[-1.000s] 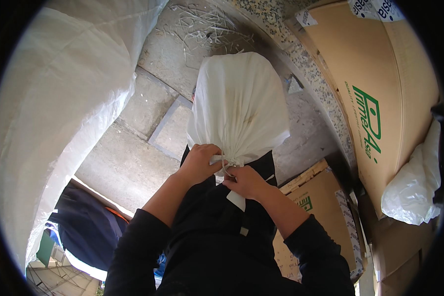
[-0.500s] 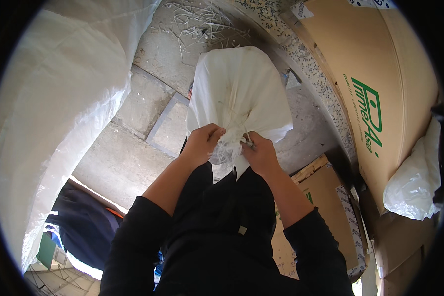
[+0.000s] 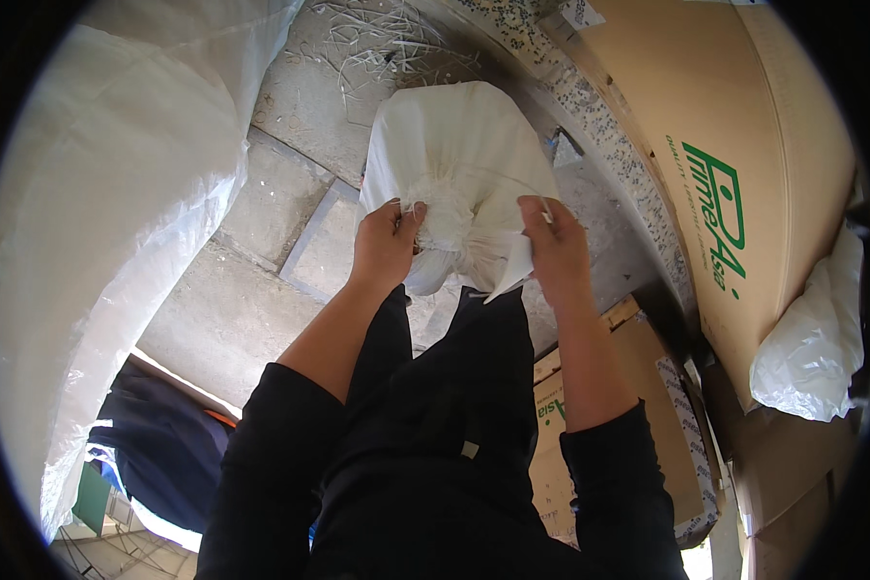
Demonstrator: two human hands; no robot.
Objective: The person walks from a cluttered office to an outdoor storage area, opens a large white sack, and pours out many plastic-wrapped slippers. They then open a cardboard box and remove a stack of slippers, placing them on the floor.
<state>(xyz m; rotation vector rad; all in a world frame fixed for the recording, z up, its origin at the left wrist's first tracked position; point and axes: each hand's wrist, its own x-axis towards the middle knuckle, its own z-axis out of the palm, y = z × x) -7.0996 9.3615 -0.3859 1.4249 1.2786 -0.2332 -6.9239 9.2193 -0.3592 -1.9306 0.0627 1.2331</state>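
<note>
Head view looks down on a white woven sack [image 3: 459, 164] standing on the stone paving [image 3: 261, 251] before the person's legs. Left hand [image 3: 385, 246] grips the bunched sack neck; right hand [image 3: 554, 246] pinches a thin tie at its other side. A large cardboard box [image 3: 735, 164] stands just right.

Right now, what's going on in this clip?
A person in dark sleeves stands over a filled white woven sack on a paved stone floor. The left hand grips the bunched neck of the sack, and the right hand pinches a loose flap of it beside the gather. A much larger white bag stands to the left, and big cardboard boxes lean on the right.
</note>
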